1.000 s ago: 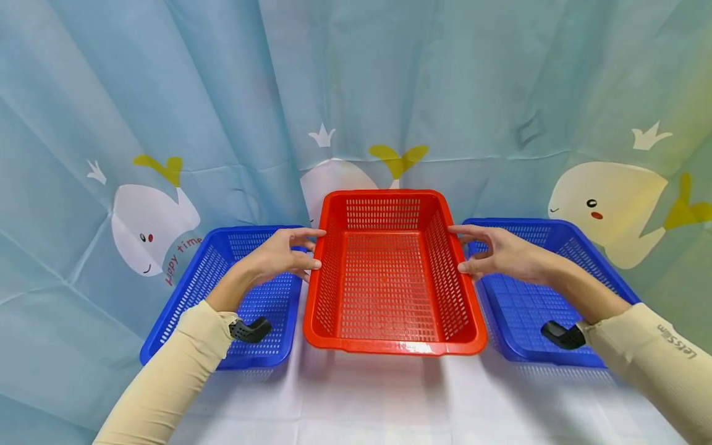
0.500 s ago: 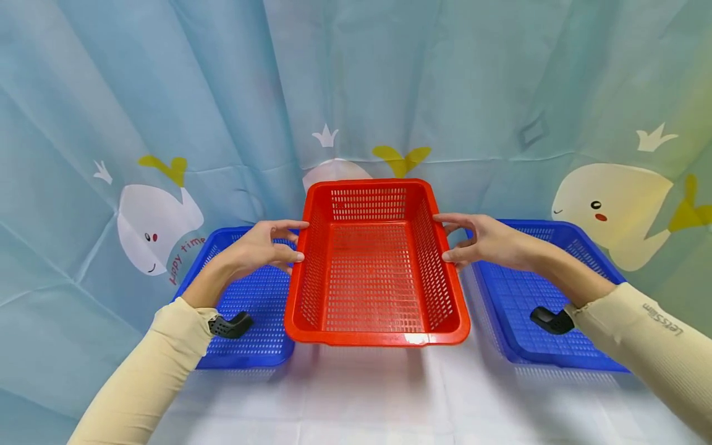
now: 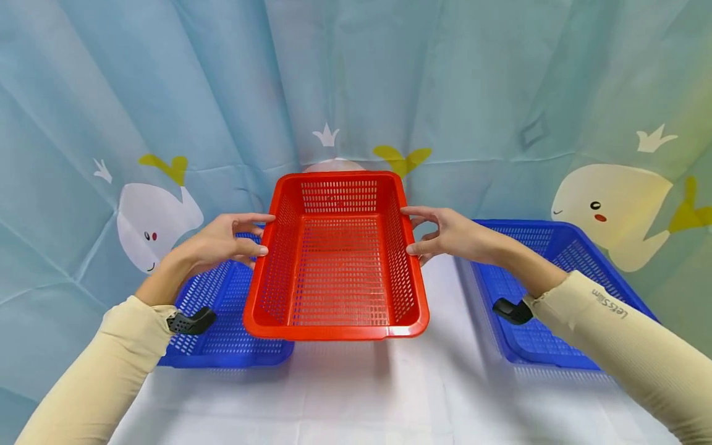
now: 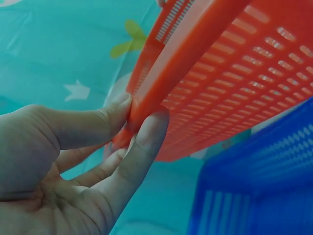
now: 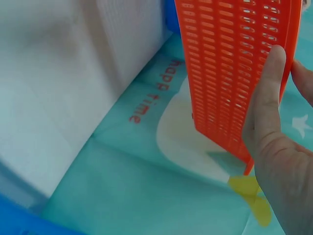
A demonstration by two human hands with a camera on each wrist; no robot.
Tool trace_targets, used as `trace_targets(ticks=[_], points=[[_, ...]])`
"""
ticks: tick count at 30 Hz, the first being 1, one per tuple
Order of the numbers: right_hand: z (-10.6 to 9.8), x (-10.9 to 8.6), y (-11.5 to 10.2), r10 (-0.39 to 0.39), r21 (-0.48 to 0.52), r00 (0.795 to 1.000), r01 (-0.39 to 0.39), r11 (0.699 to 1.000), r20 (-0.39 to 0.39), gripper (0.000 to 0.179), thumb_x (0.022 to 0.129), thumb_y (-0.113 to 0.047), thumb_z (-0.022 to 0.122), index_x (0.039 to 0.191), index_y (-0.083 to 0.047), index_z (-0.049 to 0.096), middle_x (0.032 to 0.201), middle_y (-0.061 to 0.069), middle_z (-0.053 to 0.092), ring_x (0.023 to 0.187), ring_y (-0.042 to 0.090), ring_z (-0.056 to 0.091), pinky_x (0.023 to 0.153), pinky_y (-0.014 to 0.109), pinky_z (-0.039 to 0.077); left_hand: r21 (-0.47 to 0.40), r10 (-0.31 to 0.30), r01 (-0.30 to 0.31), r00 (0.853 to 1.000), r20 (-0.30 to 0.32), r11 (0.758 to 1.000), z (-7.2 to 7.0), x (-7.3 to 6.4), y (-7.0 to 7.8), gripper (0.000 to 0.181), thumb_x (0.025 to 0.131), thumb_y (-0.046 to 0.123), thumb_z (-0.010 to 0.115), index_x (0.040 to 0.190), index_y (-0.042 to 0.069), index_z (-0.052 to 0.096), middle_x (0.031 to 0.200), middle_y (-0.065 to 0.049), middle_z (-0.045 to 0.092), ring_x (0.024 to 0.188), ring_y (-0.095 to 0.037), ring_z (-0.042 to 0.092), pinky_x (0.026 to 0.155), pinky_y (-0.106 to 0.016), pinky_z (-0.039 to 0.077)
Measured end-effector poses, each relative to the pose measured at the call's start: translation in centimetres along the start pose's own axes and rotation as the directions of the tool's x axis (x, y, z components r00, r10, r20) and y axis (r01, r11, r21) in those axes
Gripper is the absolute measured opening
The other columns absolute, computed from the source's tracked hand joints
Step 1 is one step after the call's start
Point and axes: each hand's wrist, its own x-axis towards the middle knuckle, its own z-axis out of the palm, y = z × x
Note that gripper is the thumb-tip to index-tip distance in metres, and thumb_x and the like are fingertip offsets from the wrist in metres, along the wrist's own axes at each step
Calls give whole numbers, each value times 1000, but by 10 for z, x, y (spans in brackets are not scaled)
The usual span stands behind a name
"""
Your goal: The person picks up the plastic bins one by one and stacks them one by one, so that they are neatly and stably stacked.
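Observation:
A red plastic basket (image 3: 342, 272) with slotted walls hangs above the table in the head view, tilted so its inside faces me. My left hand (image 3: 225, 240) pinches its left rim between thumb and fingers. On the opposite side, my right hand (image 3: 445, 235) grips the right rim the same way. The left wrist view shows the thumb and fingers on either side of the red rim (image 4: 171, 63). In the right wrist view, fingers lie along the basket's slotted outer wall (image 5: 230, 73). Nothing is visible inside the basket.
A blue basket (image 3: 239, 355) stands on the table at left, partly covered by the red one. Another blue basket (image 3: 556, 340) stands at right under my right forearm. White cloth (image 3: 356, 395) covers the table, and a blue curtain (image 3: 356, 80) with whale prints hangs behind.
Both hands have carried the red basket leftward and slightly up. It now overlaps the left blue basket and stands farther from the right one.

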Motion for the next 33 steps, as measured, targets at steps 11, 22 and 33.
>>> trace_targets(ticks=[11,22,33], points=[[27,31,-19,-49,42,999,49,998,1,86,93,-10,77,163,-15,27,142,17,45,89,36,75,93,45,59,102,-17,19,1000,-23,995,-37,-28,-2,74,94,9,75,158,8,39,133,-27,51,96,-31,73,82,-44,63],[59,62,-32,-92,144,996,89,985,12,83,93,-4,75,162,-11,30,137,17,45,84,38,74,89,41,61,145,-45,53,997,-61,988,-73,-52,-20,73,96,12,73,159,8,37,138,-25,47,98,-28,73,83,-41,63],[91,88,-36,-114,243,993,112,964,-3,83,91,-1,76,161,-8,31,132,19,47,84,44,73,86,43,62,179,-63,78,994,-87,981,-99,-70,-34,69,97,14,72,157,8,39,135,-21,52,98,-31,73,81,-44,63]])
